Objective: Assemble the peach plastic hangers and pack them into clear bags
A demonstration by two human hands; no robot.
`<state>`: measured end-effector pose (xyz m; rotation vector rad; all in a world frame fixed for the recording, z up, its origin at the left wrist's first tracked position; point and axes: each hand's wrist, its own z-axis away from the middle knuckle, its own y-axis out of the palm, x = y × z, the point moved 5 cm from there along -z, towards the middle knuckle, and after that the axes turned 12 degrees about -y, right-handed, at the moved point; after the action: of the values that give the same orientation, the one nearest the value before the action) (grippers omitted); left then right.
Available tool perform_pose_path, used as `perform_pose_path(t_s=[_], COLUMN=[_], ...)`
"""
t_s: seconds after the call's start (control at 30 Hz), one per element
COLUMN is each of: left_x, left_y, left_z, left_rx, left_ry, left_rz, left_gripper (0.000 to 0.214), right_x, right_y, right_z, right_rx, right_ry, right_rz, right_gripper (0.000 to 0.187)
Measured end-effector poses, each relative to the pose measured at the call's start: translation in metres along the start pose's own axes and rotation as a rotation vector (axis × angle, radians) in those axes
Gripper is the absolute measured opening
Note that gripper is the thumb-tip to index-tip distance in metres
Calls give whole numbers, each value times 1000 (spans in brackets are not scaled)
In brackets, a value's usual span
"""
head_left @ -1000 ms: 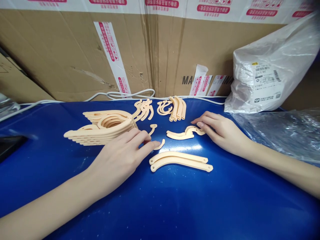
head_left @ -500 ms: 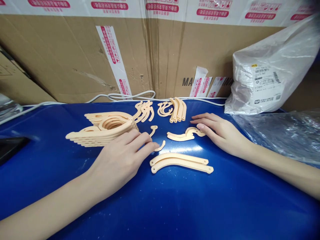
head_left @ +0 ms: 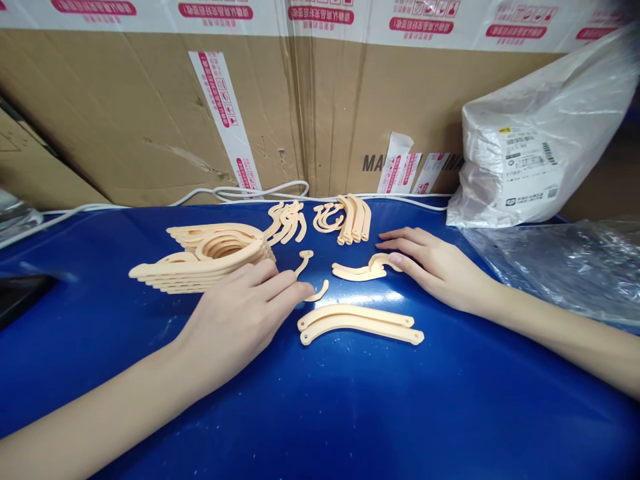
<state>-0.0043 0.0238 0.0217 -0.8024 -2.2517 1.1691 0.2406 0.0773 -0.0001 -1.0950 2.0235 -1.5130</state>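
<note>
My left hand (head_left: 245, 310) lies low over the table with its fingers curved and held together. Its fingertips touch the end of a small beige plastic hook (head_left: 323, 289); the thumb is hidden beneath. A second hook (head_left: 305, 261) lies just beyond those fingers. My right hand (head_left: 433, 263) has its fingers apart, the thumb resting on the right end of some beige curved pieces (head_left: 357, 272). Between the hands and nearer to me, two long curved bars (head_left: 363, 323) with holed ends lie side by side.
A stack of beige plastic frames (head_left: 200, 267) stands at the left. Behind are piles of small curved pieces (head_left: 287, 223), hooks (head_left: 327, 219) and bars (head_left: 355, 220). A white cable (head_left: 240, 193), cardboard boxes (head_left: 330, 100) and a white plastic bag (head_left: 530, 147) line the back of the blue table (head_left: 350, 413).
Both hands stay almost where they were, as do the pieces. The whole view has shifted very slightly.
</note>
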Motion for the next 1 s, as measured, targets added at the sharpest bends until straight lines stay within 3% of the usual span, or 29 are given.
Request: perform_pose_path(t_s=[0.5, 0.87, 1.0], left_x=[-1, -1, 4], left_y=[7, 2, -2], left_z=[-3, -3, 1], left_rx=[65, -14, -62], left_ry=[-20, -73, -158], left_rz=[-29, -98, -173], left_gripper=[23, 21, 21], right_x=[0, 1, 2], right_y=[1, -1, -1], right_z=[0, -1, -1], right_rx=[1, -5, -3], right_ry=[-4, -18, -27], right_rz=[7, 1, 11], right_gripper=[40, 38, 39])
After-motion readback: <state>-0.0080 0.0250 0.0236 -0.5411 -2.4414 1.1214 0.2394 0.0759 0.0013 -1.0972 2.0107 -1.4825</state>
